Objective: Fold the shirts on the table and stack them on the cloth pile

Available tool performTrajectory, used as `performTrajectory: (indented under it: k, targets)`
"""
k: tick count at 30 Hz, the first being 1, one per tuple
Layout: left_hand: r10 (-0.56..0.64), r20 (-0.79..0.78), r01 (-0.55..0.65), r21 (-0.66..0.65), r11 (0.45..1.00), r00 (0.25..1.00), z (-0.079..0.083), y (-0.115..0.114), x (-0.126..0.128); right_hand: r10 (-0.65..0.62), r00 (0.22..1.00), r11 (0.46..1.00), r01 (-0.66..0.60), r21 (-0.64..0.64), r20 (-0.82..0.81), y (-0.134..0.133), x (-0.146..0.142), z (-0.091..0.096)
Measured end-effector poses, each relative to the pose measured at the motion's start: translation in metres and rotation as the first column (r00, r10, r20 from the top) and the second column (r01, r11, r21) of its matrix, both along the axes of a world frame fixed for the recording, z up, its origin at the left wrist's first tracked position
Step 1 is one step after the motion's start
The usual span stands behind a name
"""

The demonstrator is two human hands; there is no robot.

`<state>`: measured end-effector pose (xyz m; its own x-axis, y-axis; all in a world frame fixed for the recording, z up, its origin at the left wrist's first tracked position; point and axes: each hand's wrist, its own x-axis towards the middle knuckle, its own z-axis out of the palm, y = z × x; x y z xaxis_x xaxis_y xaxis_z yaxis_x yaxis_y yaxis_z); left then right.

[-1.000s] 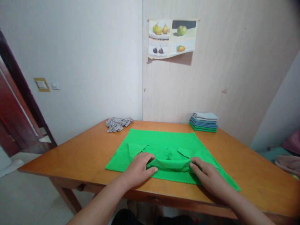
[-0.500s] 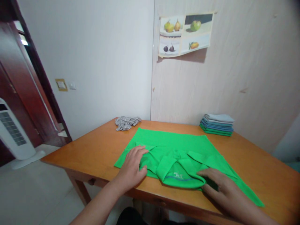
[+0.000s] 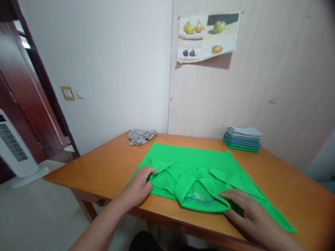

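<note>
A green polo shirt (image 3: 193,155) lies spread on the wooden table, its hem toward the wall and its collar at the near edge. The collar (image 3: 200,205) is open, showing a pale printed mark and a blue line inside. At the shirt's left side, my left hand (image 3: 140,183) has fingers and thumb curled around the sleeve fabric. My right hand (image 3: 244,205) grips the cloth beside the collar's right end, fingers above and thumb below. The right sleeve reaches past this hand toward the lower right.
The wooden table (image 3: 104,167) meets the wall at the back. A crumpled striped cloth (image 3: 141,136) lies at the far left. At the far right stands a stack of folded clothes (image 3: 243,139). A white tower fan (image 3: 17,150) is on the floor at left.
My left hand has slid left and slightly down to the shirt's side, and its fingers are more curled. My right hand has stayed almost in place at the collar.
</note>
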<state>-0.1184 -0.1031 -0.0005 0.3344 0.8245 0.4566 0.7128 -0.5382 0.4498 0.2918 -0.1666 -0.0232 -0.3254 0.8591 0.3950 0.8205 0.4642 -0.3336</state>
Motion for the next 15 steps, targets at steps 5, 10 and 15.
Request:
performTrajectory:
  k: [5, 10, 15]
  targets:
    - [0.002, -0.103, -0.003, -0.01, 1.0, 0.995, 0.0007, 0.003, -0.0065, -0.023, 1.0, 1.0, 0.023, 0.007, 0.002, 0.0005, -0.0006, -0.0035]
    - [-0.005, -0.138, 0.005, -0.001, 1.0, 0.99, 0.0029, 0.0065, -0.0038, -0.036, 0.999, 0.999, 0.036, -0.003, -0.001, 0.0016, -0.0012, -0.0038]
    - [-0.036, -0.091, 0.039, 0.03, 0.999, 0.995, -0.0002, 0.0093, -0.0014, -0.045, 0.999, 0.999, 0.045, -0.012, 0.01, 0.0019, 0.0012, -0.005]
